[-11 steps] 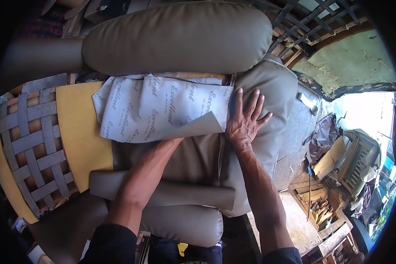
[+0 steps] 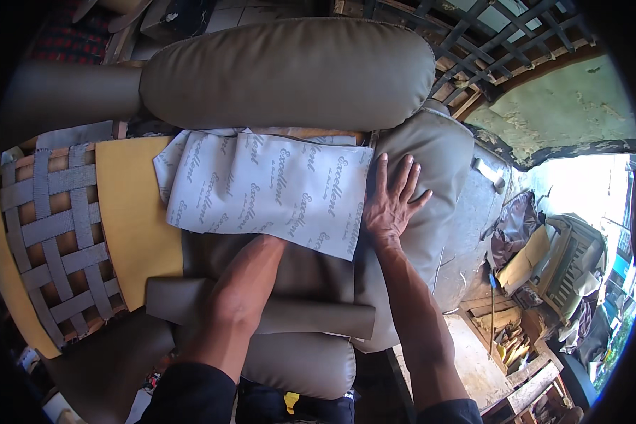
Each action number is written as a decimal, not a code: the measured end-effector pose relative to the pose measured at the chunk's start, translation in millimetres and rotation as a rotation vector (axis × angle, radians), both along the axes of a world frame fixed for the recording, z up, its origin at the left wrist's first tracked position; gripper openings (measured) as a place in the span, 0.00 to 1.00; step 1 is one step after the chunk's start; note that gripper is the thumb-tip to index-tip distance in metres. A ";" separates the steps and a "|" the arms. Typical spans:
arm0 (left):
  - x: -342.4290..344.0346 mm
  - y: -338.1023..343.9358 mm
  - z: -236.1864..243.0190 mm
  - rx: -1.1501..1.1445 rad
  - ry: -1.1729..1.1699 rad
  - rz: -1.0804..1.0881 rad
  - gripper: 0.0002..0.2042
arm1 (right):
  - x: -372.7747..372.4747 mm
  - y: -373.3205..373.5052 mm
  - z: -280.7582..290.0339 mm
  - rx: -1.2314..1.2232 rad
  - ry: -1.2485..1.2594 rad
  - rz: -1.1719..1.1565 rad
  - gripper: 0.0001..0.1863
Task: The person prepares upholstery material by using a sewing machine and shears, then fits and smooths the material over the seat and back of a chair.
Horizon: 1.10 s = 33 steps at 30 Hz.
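Observation:
My right hand (image 2: 392, 201) lies spread open on a taupe upholstered cushion (image 2: 427, 159), beside the right edge of a printed white sheet (image 2: 261, 180), which is the printed back of upholstery material. My left hand reaches under that sheet's lower edge; only its wrist (image 2: 268, 247) and forearm show, and its fingers are hidden. Beneath the sheet is more taupe material (image 2: 311, 279), with a long folded strip (image 2: 318, 318) across it. To the left are a yellow foam panel (image 2: 138, 219) and a frame with woven grey straps (image 2: 53, 233).
A long padded bolster (image 2: 283, 74) runs across the back, another (image 2: 300, 364) along the near side. A strapped wooden frame (image 2: 495, 28) stands at upper right, beside a peeling green panel (image 2: 558, 106). Scrap material (image 2: 544, 261) and wooden pieces (image 2: 516, 339) are piled on the right.
The sheet's lower right corner, which was folded back, now lies down flat. My left forearm has shifted slightly right and further under the sheet. My right hand stays spread on the cushion.

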<state>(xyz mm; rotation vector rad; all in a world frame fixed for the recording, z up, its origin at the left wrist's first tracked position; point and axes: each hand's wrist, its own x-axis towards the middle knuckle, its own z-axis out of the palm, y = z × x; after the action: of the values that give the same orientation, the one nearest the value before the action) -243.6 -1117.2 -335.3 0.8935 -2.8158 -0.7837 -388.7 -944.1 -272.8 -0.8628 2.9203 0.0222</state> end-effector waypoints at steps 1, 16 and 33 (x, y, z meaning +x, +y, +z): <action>-0.4 -1.1 0.5 -0.002 0.002 0.001 0.27 | 0.6 -1.5 1.3 -0.015 -0.020 -0.003 0.42; -1.0 -3.3 2.7 -0.009 -0.001 0.009 0.27 | 0.0 1.4 -11.1 0.017 0.094 0.012 0.47; -2.3 -4.4 0.6 -0.019 -0.015 0.003 0.27 | -0.2 2.5 -15.0 -0.015 0.067 0.006 0.46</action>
<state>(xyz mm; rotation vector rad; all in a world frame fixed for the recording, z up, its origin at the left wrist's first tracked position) -246.0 -1121.6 -334.7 0.9035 -2.8291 -0.7515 -388.9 -941.6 -287.9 -0.8897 2.9841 0.0298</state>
